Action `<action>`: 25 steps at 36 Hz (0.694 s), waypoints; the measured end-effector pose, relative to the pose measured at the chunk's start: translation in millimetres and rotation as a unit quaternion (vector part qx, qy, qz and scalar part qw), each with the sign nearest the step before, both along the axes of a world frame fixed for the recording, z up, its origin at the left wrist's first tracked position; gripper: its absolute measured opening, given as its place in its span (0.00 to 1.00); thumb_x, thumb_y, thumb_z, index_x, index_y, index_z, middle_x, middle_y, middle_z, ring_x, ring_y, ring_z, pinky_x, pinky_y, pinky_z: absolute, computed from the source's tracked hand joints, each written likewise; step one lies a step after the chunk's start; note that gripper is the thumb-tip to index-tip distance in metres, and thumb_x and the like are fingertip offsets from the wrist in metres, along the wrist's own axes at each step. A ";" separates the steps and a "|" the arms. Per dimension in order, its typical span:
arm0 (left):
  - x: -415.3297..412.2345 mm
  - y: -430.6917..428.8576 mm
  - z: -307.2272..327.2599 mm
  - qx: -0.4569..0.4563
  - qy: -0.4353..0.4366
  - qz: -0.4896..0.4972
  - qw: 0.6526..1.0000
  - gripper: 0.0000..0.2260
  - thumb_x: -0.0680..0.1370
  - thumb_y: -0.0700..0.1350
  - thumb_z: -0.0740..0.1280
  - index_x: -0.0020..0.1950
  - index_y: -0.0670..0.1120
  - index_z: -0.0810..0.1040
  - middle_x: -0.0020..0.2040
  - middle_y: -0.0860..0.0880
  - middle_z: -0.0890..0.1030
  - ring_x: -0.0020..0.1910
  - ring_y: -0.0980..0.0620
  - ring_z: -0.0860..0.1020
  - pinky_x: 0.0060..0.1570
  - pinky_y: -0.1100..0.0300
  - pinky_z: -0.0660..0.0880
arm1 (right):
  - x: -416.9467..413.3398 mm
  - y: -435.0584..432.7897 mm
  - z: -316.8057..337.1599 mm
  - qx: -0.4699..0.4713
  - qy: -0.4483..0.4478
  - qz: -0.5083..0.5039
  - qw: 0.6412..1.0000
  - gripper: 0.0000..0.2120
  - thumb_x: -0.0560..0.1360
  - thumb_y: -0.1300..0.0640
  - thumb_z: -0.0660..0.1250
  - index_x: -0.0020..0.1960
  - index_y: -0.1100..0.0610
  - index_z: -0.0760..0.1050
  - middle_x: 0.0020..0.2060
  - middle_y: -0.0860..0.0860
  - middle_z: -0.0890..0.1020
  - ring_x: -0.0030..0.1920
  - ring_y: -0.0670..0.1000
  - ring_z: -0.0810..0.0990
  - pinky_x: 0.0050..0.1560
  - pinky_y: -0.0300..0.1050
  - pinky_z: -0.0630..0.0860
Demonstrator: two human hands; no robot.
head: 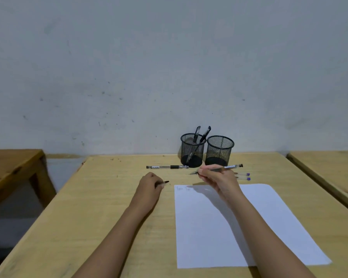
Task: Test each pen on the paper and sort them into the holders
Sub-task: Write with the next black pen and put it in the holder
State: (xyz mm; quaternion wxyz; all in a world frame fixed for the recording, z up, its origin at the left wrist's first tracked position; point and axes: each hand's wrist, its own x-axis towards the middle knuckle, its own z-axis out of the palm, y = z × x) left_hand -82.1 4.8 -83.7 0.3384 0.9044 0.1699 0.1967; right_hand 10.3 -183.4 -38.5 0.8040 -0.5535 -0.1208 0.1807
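We find the right hand (pixel 215 177) fingers closed on an uncapped pen (pixel 227 168), raised just above the paper's (pixel 209 227) top edge. The left hand (pixel 149 187) fingers pinch its cap (pixel 165 182) on the bench (pixel 109 207). Beyond them: one loose pen (pixel 167 167), two holders (pixel 219 151), the left holding two pens (pixel 199 137).

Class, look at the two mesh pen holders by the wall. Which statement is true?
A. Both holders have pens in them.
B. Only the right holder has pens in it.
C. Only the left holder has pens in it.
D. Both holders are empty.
C: two pens stand in the left holder, while the right holder shows none.
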 end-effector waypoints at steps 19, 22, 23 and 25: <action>-19.6 -35.7 40.1 -0.277 -0.132 -0.108 0.946 0.08 0.70 0.38 0.73 0.43 0.50 0.82 0.42 0.52 0.83 0.42 0.58 0.79 0.43 0.68 0.75 | -24.7 7.4 3.9 -0.003 -0.009 0.058 0.998 0.03 0.69 0.71 0.70 0.41 0.66 0.79 0.29 0.52 0.82 0.33 0.46 0.81 0.38 0.33 0.78; -20.2 -35.0 46.2 -0.253 -0.139 -0.123 0.950 0.09 0.69 0.36 0.74 0.43 0.50 0.83 0.42 0.54 0.84 0.42 0.58 0.82 0.46 0.67 0.76 | -28.7 8.5 6.0 -0.001 -0.010 0.071 0.997 0.04 0.68 0.71 0.70 0.42 0.67 0.79 0.29 0.52 0.82 0.33 0.46 0.81 0.37 0.33 0.77; -20.3 -35.0 47.7 -0.261 -0.145 -0.123 0.946 0.09 0.69 0.35 0.74 0.44 0.48 0.83 0.42 0.52 0.85 0.43 0.58 0.82 0.47 0.67 0.76 | -29.7 8.8 6.7 0.001 -0.009 0.074 0.997 0.04 0.68 0.71 0.70 0.42 0.67 0.79 0.30 0.52 0.82 0.33 0.47 0.81 0.37 0.33 0.77; -20.8 -35.5 51.0 -0.278 -0.155 -0.122 0.940 0.09 0.68 0.33 0.74 0.44 0.45 0.84 0.42 0.51 0.85 0.43 0.56 0.83 0.47 0.66 0.77 | -31.4 9.3 8.6 0.010 -0.003 0.078 0.997 0.04 0.68 0.71 0.69 0.42 0.67 0.78 0.30 0.53 0.82 0.33 0.47 0.81 0.37 0.33 0.78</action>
